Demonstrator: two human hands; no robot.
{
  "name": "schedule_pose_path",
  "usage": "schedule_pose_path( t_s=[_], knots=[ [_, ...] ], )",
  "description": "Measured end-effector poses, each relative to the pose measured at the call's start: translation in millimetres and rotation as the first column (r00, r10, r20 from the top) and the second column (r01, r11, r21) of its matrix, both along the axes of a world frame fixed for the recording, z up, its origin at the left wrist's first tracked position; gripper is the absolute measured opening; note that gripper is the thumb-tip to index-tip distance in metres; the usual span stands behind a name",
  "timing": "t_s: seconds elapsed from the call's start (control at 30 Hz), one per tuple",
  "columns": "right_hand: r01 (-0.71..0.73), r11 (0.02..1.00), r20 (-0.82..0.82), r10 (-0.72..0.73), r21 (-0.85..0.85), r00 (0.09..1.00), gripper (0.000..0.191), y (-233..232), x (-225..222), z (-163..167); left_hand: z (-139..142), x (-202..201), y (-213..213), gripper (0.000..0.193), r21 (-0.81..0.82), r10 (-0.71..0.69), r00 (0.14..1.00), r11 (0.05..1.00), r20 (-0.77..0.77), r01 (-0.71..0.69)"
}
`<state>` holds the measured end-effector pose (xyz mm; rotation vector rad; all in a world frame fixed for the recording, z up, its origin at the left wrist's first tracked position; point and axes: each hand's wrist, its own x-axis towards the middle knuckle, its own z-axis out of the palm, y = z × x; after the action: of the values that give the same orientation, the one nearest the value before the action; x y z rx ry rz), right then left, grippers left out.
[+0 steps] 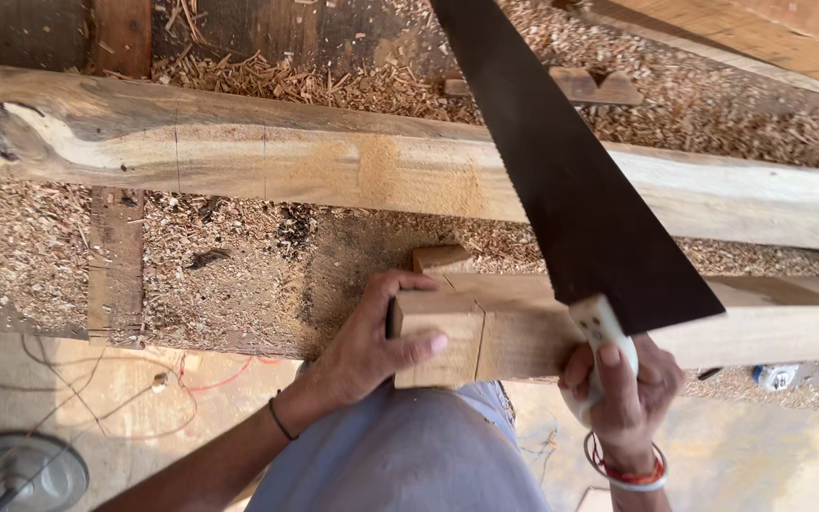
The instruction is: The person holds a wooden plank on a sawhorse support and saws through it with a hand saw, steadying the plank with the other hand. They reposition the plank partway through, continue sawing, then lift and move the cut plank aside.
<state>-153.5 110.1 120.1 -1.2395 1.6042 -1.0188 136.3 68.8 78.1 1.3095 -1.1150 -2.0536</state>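
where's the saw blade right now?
In the head view, the dark handsaw blade runs diagonally from top centre down to the right hand, crossing the long wooden beam and resting on the wooden block that the left hand grips.

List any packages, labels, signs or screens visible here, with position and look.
Small container with a label: lower right, on the shavings just under the wooden beam; whitish with a blue patch, too small to make out more.
No signs or screens in view.
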Motion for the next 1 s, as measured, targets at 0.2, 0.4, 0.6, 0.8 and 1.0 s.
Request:
schedule_pose_path(
  t_s=[0.2,0.4,0.6,0.8,1.0],
  knots=[
    [0.017,0.997,0.043,-0.014,-0.073,0.999,0.041,-6,11,4,-12,-5,1,0.082,0.046,-0.009,1.000,0.999,0.015,0.008],
    [0.087,0.972,0.049,-0.078,-0.218,0.996,0.042,28,18,8,-32,-15,-4,0.063,-0.106,0.184,0.980,0.976,-0.081,-0.192],
    [0.210,0.925,0.307,-0.110,-0.317,0.946,0.034,140,7,18,-40,-31,-11,0.040,-0.908,0.391,0.842,0.342,0.372,0.243],
    [0.318,0.897,0.393,-0.185,-0.308,0.901,0.040,271,4,13,-27,-42,-1,0.094,-0.791,0.310,0.728,0.265,0.611,0.551],
    [0.487,0.862,0.368,-0.412,-0.137,0.833,0.039,370,19,6,-26,-45,-11,0.097,-0.737,0.295,0.680,0.369,0.671,0.567]
  ],
)
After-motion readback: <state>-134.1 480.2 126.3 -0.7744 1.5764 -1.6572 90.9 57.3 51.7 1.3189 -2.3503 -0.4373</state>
